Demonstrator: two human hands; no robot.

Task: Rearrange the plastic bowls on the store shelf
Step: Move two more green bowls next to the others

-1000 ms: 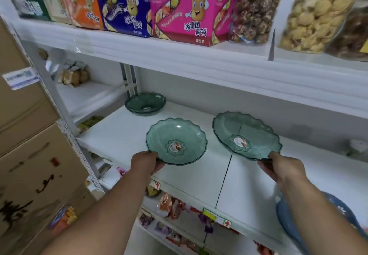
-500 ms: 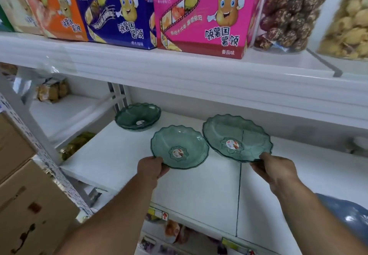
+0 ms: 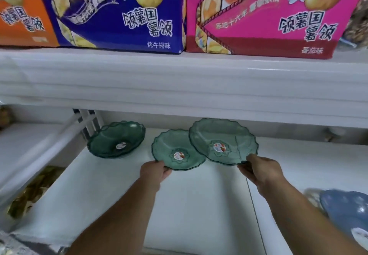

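Two translucent green scalloped plastic bowls are held above the white shelf (image 3: 199, 205). My left hand (image 3: 152, 172) pinches the near rim of the smaller green bowl (image 3: 175, 149). My right hand (image 3: 260, 170) grips the near rim of the larger green bowl (image 3: 223, 141), whose left edge overlaps the smaller one. Both are tilted toward me and show round stickers in their centres. A darker green bowl (image 3: 116, 140), possibly a stack, rests at the back left of the shelf.
A blue bowl (image 3: 347, 211) sits at the right edge of the shelf. The upper shelf (image 3: 179, 83) hangs low overhead, carrying orange, blue and pink snack boxes (image 3: 268, 15). A white upright post (image 3: 87, 119) stands at the left, with packaged goods (image 3: 29, 193) beyond it.
The view has moved closer and lower toward the shelf. Both hands have carried their bowls further back and nearer together, so the larger bowl now overlaps the smaller one.
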